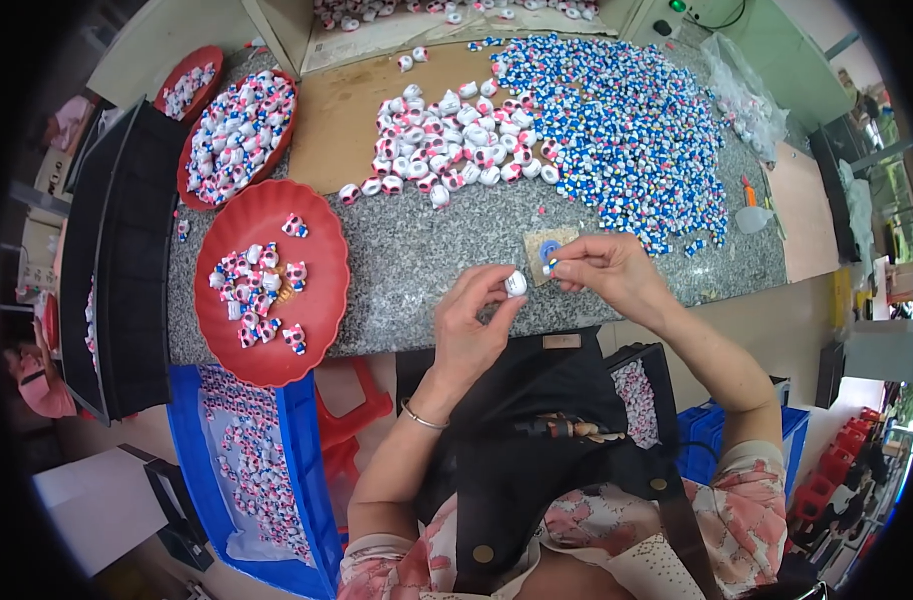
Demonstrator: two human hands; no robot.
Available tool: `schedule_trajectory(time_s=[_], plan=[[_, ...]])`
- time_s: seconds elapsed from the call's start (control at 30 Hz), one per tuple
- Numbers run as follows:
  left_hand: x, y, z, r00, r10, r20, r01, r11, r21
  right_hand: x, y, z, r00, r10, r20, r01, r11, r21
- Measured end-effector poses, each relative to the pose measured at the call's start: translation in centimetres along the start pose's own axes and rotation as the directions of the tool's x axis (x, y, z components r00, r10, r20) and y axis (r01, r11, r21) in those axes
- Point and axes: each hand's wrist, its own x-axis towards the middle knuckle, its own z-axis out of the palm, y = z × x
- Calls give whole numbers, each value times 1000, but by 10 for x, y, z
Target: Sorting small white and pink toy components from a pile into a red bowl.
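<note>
My left hand (474, 318) pinches a small white figurine head (517, 284) between thumb and fingers, just in front of the bench edge. Close beside it, my right hand (609, 272) grips a tiny blue and white figurine body (551, 267). That piece is over a small round blue dish (549, 250) on a tan square pad (539, 240). Beyond my hands lies a heap of white and pink figurine heads (457, 135). To its right spreads a large pile of blue and white bodies (627, 120).
A scalloped red tray (322, 235) holding several joined figurines stands at left, with a fuller red tray (289, 100) behind it. Below left is a blue crate (302, 450) of figurines. An orange-tipped bottle (752, 218) and a clear plastic bag (752, 110) are at right.
</note>
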Motion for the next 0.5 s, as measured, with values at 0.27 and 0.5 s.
schedule_trajectory(time_s=[0.27, 0.5], plan=[[1, 14, -9, 954, -29, 299, 65, 992, -111, -20, -7, 6, 969, -224, 106, 244, 937, -249], [-10, 26, -12, 880, -226, 417, 368, 880, -300, -31, -4, 22, 844, -499, 198, 531, 723, -441]])
